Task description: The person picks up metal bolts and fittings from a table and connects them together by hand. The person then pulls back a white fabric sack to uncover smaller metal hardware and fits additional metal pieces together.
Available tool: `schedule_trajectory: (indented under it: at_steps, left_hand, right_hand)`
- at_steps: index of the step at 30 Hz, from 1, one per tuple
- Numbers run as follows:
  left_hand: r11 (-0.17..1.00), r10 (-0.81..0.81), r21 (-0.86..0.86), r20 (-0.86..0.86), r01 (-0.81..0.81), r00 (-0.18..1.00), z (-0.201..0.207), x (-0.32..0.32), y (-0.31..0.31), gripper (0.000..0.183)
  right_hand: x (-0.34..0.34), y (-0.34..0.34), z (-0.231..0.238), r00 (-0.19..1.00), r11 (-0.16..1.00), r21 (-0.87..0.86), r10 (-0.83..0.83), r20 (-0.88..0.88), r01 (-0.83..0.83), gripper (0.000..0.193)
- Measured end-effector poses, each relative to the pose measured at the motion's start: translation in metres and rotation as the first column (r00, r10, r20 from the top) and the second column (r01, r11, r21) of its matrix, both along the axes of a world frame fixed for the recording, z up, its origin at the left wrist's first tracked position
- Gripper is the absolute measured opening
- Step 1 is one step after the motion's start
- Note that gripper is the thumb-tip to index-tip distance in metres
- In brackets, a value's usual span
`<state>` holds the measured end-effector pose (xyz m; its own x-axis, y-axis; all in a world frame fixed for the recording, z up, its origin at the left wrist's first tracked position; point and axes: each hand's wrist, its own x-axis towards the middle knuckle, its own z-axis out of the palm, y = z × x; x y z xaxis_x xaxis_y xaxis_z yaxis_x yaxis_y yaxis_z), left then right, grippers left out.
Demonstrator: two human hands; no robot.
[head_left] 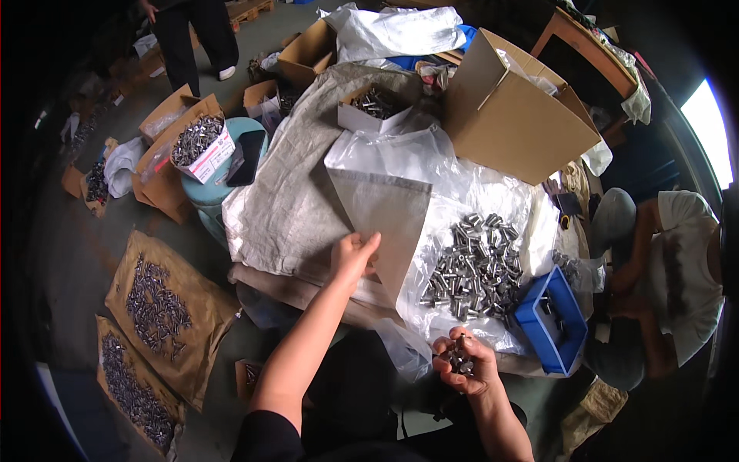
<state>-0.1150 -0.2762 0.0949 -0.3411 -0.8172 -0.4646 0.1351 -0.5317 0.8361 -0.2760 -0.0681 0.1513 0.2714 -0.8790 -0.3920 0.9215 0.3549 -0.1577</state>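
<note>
My left hand (356, 258) is closed at the left edge of a grey translucent plastic sheet (389, 219), its thumb over the edge and the other fingers partly hidden. My right hand (467, 363) curls palm-up around several small metal parts (459, 360), near the table's front edge. Beyond it, a loose heap of shiny, short cylindrical metal parts (473, 266) lies on clear plastic film (431, 266). Just right of the heap, a blue plastic bin (530, 323) stands tilted, with a few dark parts inside.
A large open cardboard box (508, 115) and a small white box of metal parts (375, 108) stand at the back. Another full box (202, 146) and a phone (246, 158) rest on a blue-green stool. Parts-covered sacking (208, 308) lies left. A seated person (685, 254) is at right.
</note>
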Motion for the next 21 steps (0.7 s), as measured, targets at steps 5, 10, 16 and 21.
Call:
schedule_trajectory:
  at_steps: [5,10,16,21]
  left_hand:
    - [0.792,0.319,-0.598,0.572,0.118,0.756,-0.016,-0.021,0.001,0.048]
    - [0.256,0.490,-0.936,0.340,0.240,0.803,0.028,-0.032,0.030,0.071]
    - [0.822,0.323,-0.543,0.694,0.173,0.643,-0.012,-0.014,0.019,0.088]
    - [0.860,0.328,-0.505,0.446,-0.069,0.832,-0.069,-0.014,0.023,0.066]
  right_hand:
    - [-0.008,0.008,-0.011,1.000,1.000,0.019,-0.017,-0.025,0.017,0.015]
    - [-0.018,0.001,-0.010,0.990,0.999,0.031,-0.010,-0.143,0.014,0.016]
    - [-0.013,-0.018,-0.004,0.978,0.999,0.035,0.026,-0.209,-0.019,0.017]
    - [-0.004,-0.035,-0.003,0.954,0.996,0.086,0.063,-0.292,-0.039,0.018]
